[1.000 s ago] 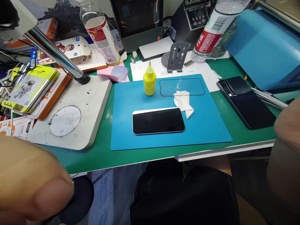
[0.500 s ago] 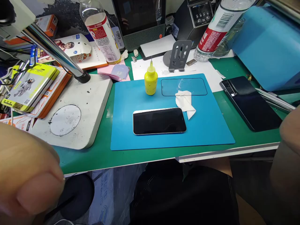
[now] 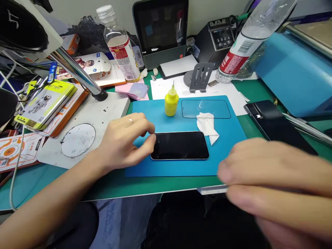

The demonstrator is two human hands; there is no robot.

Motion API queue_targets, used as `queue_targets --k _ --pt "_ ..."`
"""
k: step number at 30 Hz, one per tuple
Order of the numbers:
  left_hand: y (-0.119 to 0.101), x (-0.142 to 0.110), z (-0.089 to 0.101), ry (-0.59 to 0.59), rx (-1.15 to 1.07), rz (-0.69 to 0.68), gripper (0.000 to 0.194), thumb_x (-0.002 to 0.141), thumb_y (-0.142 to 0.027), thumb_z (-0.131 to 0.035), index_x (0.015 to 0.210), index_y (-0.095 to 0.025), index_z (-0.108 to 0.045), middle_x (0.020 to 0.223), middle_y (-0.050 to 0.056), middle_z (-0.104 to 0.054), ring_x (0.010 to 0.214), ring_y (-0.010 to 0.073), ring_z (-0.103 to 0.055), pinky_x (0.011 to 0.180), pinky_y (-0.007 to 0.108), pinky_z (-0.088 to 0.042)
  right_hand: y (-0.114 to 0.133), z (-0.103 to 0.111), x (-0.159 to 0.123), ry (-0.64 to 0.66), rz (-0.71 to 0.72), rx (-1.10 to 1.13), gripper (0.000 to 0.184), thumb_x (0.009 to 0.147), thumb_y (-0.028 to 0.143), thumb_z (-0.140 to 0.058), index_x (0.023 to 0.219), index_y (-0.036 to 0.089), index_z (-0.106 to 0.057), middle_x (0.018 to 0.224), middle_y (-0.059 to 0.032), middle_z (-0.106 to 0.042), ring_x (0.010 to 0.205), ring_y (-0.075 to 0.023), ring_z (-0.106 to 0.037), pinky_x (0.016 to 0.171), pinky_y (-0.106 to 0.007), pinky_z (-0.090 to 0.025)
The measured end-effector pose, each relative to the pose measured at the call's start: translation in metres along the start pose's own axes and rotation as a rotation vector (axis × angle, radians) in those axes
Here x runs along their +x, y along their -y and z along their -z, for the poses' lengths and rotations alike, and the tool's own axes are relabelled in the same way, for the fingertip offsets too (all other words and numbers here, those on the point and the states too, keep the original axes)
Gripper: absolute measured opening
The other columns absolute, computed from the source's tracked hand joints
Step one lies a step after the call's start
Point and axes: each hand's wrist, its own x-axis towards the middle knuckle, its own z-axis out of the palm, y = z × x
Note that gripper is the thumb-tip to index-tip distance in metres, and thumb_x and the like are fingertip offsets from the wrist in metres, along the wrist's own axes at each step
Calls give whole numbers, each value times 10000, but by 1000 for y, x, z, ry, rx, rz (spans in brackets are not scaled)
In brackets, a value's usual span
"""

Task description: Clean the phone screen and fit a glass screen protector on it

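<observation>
A black-screened smartphone [image 3: 181,147] with a light frame lies flat on the blue mat [image 3: 171,170]. At its left end is my left hand [image 3: 128,140], the thumb and forefinger closed together at the phone's upper left corner. My right hand [image 3: 275,180] hovers near the camera at the lower right, blurred, its fingers curled and pressed together; whatever they may hold is hidden. Behind the phone stand a yellow needle-tipped bottle [image 3: 171,103] and a clear screen protector [image 3: 206,109] with a black border. A crumpled white wipe [image 3: 207,126] overlaps the protector's lower edge.
Left stand a lamp base [image 3: 114,102] and stacked battery boxes [image 3: 44,103]. A phone stand [image 3: 201,76], a tablet [image 3: 160,27] and two drink bottles, one labelled red and white [image 3: 234,58], are at the back. Another dark phone [image 3: 277,121] lies right.
My left hand has come in from the lower left to the phone's left end. My right hand has moved inward from the right edge. The view has shifted slightly; the phone stays on the mat.
</observation>
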Motion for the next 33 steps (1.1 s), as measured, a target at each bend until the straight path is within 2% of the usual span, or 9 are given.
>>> queue_targets --k 3,5,7,10,13,17,24,27,33 --pt "11 3 -2 245 134 58 67 911 -225 -524 888 -204 -582 748 6 -586 699 177 -576 609 324 -417 -16 -15 58 -19 71 85 376 893 97 -575 1141 360 -677 927 4 -774 843 -229 -747 765 -401 -631" --pt "16 2 -1 346 141 95 158 908 -328 -518 950 -197 -594 832 32 -616 780 212 -602 656 346 -434 -37 -25 79 -29 -83 6 264 940 184 -604 1153 306 -701 1059 -48 -766 937 -262 -733 829 -440 -610" --pt "19 2 1 444 129 117 329 904 -468 -548 1064 -185 -598 951 62 -628 884 253 -614 736 379 -465 -60 -35 94 48 -173 -25 336 934 335 -661 1260 254 -681 1176 -92 -741 993 -304 -717 811 -468 -605" --pt "20 1 1 563 89 109 600 857 -665 -624 1200 -176 -564 1103 97 -608 998 292 -600 843 421 -484 -85 -54 118 147 -145 -15 535 851 462 -755 1313 212 -654 1290 -131 -706 1095 -351 -685 900 -520 -576" --pt "19 0 1 589 51 113 700 823 -722 -668 1244 -180 -532 1171 109 -590 1045 298 -587 889 430 -487 -94 -71 134 213 -111 56 466 842 424 -764 1245 209 -670 1299 -122 -713 1130 -344 -670 958 -531 -550" --pt "21 -1 -1 579 16 114 738 805 -745 -684 1258 -186 -520 1194 113 -585 1067 302 -583 910 437 -490 -94 -69 132 177 -105 199 290 897 376 -708 1155 246 -686 1182 -72 -753 1056 -293 -702 944 -476 -566" --pt "19 -1 -5 619 44 139 622 832 -589 -716 1256 -174 -531 1181 103 -577 1032 280 -595 874 413 -498 -105 -28 102 128 112 57 395 895 355 -728 1277 270 -668 1192 -78 -749 1037 -295 -706 924 -472 -577" --pt "18 0 -5 627 43 176 576 810 -518 -734 1230 -171 -546 1133 78 -582 986 260 -610 847 391 -502 -105 -28 93 190 138 17 480 911 330 -704 1383 306 -622 1155 -70 -740 1013 -285 -714 870 -439 -593" --pt "21 -2 -4 614 30 139 736 799 -711 -709 1278 -178 -540 1187 109 -590 1033 294 -618 870 413 -499 -97 -37 86 353 210 32 520 915 383 -688 1411 274 -576 1109 -74 -758 916 -267 -746 776 -369 -594"
